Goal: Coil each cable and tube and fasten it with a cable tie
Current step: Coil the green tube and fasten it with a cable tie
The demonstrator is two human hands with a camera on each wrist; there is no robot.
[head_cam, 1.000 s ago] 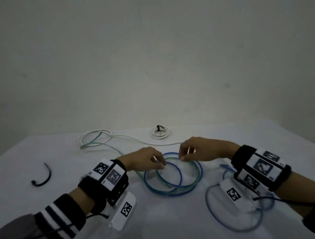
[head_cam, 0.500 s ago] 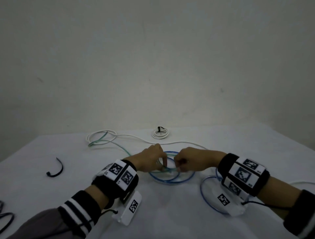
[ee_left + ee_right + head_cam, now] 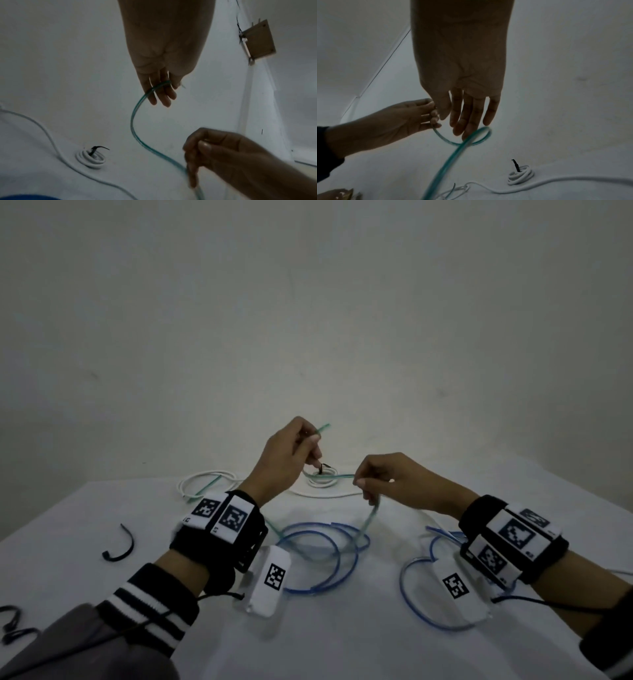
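Observation:
My left hand (image 3: pixel 312 454) is raised above the table and grips a green tube (image 3: pixel 370 517) near its free end, which sticks out up and to the right. My right hand (image 3: pixel 364 491) pinches the same tube a short span along. From there it hangs down onto the loose blue tube (image 3: pixel 337 556) loops. In the left wrist view the green tube (image 3: pixel 135 113) crosses my left fingers (image 3: pixel 160 97) and curves down to my right hand (image 3: pixel 193 162). In the right wrist view the green tube (image 3: pixel 481 138) forms a small loop below my right fingers (image 3: pixel 467 125).
A small white coil (image 3: pixel 322 480) with a black tie lies at the table's far edge. A loose white cable (image 3: pixel 212 477) runs beside it. Another blue tube loop (image 3: pixel 416 601) lies under my right wrist. Black cable ties (image 3: pixel 120 546) lie at the left.
Both hands have lifted off the table, drawing the green tube up from among the blue loops. The left hand has risen higher and the hands have moved apart.

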